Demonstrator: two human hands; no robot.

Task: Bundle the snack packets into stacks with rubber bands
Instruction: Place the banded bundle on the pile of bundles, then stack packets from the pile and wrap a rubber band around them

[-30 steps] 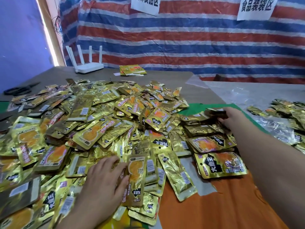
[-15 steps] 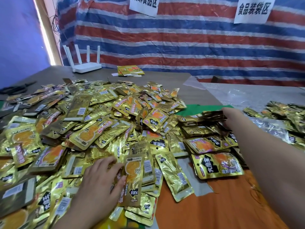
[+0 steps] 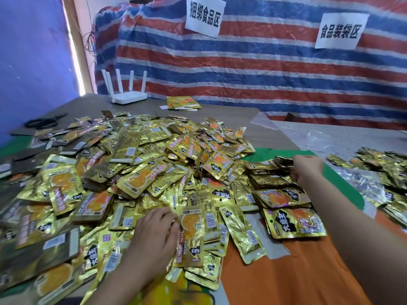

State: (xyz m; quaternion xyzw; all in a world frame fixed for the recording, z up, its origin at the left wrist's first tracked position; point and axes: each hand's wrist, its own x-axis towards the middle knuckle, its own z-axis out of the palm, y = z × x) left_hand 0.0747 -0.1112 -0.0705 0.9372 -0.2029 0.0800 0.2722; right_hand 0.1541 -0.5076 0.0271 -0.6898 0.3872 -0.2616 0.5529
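A big loose pile of gold snack packets (image 3: 141,172) covers the table's left and middle. My left hand (image 3: 154,236) lies palm down on the near part of the pile, fingers spread, its thumb beside an upright orange-printed packet (image 3: 191,234). My right hand (image 3: 307,168) reaches to the pile's far right edge, fingers curled around the end of a small stack of packets (image 3: 279,164) on the green cloth. No rubber band is visible.
More gold packets (image 3: 387,172) lie on clear plastic at the right. At the back are a white router (image 3: 128,97), a small packet stack (image 3: 182,102) and black scissors (image 3: 44,122). Orange cloth (image 3: 297,271) covers the near right. A striped tarpaulin is behind.
The view has tilted upward a little. Both hands stay about where they were, the left on the pile and the right at the small stack.
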